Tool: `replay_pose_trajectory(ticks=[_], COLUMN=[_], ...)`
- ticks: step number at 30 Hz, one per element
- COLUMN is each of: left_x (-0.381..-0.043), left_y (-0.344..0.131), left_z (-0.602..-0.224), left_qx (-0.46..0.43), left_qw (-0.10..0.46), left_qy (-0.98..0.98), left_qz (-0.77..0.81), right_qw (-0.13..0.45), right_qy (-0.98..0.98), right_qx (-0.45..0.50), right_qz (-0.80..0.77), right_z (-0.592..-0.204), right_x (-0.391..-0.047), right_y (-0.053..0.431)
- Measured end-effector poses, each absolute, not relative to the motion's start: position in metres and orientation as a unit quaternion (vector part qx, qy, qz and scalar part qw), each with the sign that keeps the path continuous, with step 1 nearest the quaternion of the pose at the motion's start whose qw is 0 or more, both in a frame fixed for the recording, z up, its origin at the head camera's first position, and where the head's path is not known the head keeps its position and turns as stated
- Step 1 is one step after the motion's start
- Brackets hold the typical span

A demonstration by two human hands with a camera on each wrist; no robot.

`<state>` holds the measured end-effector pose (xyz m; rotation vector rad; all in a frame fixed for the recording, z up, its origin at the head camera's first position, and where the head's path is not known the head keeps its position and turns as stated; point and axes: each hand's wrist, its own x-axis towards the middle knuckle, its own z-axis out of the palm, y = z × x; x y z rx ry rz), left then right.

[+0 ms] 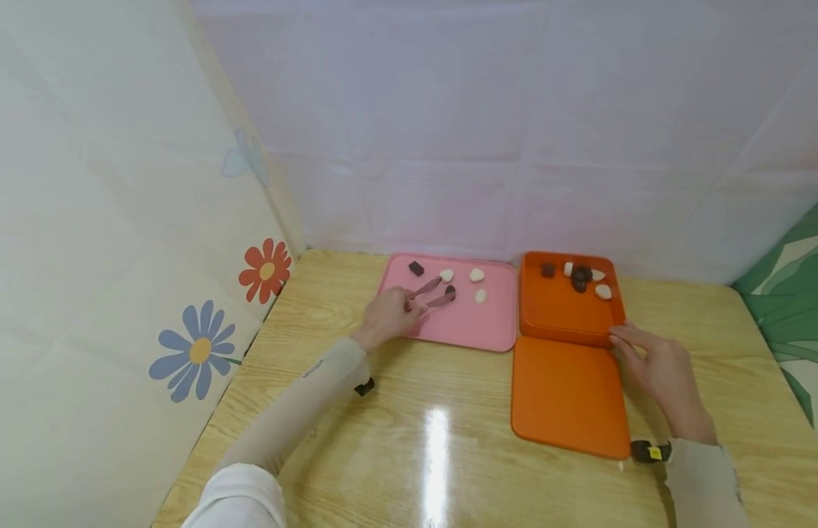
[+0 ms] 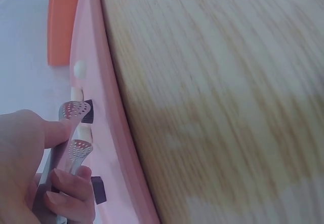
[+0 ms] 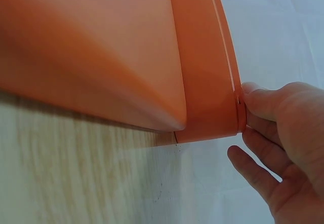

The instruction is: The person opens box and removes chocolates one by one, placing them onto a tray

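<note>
My left hand (image 1: 387, 317) grips a pair of metal tongs (image 1: 429, 287) over the pink tray (image 1: 461, 328). The perforated tips of the tongs stand apart in the left wrist view. Close to one tip is a dark piece (image 1: 451, 291); whether they touch, I cannot tell. White pieces (image 1: 477, 275) and another dark block (image 1: 416, 268) lie on the tray. At the near right corner of the orange box (image 1: 554, 314), my right hand (image 1: 662, 367) pinches the rim between thumb and fingers, as the right wrist view shows.
Several dark pieces (image 1: 580, 280) and white pieces (image 1: 603, 292) sit in the box's far part. An orange lid (image 1: 567, 396) lies flat in front of the box. The box stands right beside the tray. Behind the wooden table (image 1: 356, 440) hangs a pale cloth (image 1: 409, 147).
</note>
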<state>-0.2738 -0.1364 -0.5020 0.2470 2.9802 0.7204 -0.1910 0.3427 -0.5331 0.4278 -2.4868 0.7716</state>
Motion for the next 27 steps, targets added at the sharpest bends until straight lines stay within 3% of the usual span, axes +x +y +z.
replay_pose_trajectory(ticks=[11, 27], left_x=[-0.270, -0.285], left_y=[-0.133, -0.089], left_z=[-0.490, -0.470], left_qx=[0.104, 0.173], left_qw=[0.010, -0.020], left_qy=[0.964, 0.943], left_qz=[0.246, 0.285], right_qw=[0.244, 0.253], right_qy=[-0.914, -0.910], right_qx=[0.155, 0.156], right_qz=[0.286, 0.289], right_z=[-0.531, -0.534], right_x=[-0.190, -0.192], right_y=[0.342, 0.343])
